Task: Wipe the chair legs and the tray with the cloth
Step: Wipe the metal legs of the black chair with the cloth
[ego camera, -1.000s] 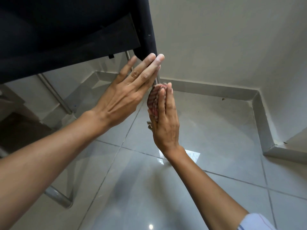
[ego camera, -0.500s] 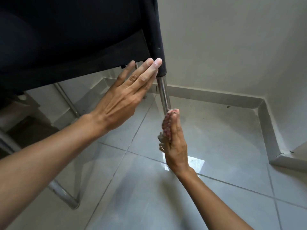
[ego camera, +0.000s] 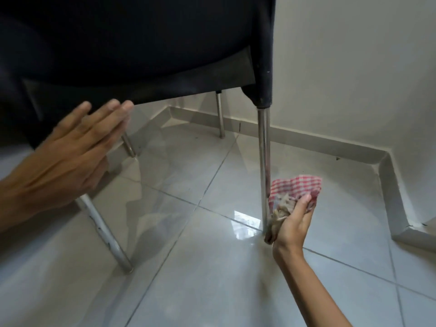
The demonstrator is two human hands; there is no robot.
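The right hand (ego camera: 292,223) grips the checked cloth (ego camera: 295,192) against the foot of the upright steel chair leg (ego camera: 264,161). The left hand (ego camera: 70,156), blurred, is flat-fingered near the dark seat (ego camera: 132,43), which is cut off at the top.

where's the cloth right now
In the head view the checked cloth is low on the right, gripped in the right hand against the foot of the nearest metal chair leg.

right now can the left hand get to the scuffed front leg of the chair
Probably yes: the left hand is open, holds nothing, and hovers right above the scuffed leg, with only bare floor tile around it.
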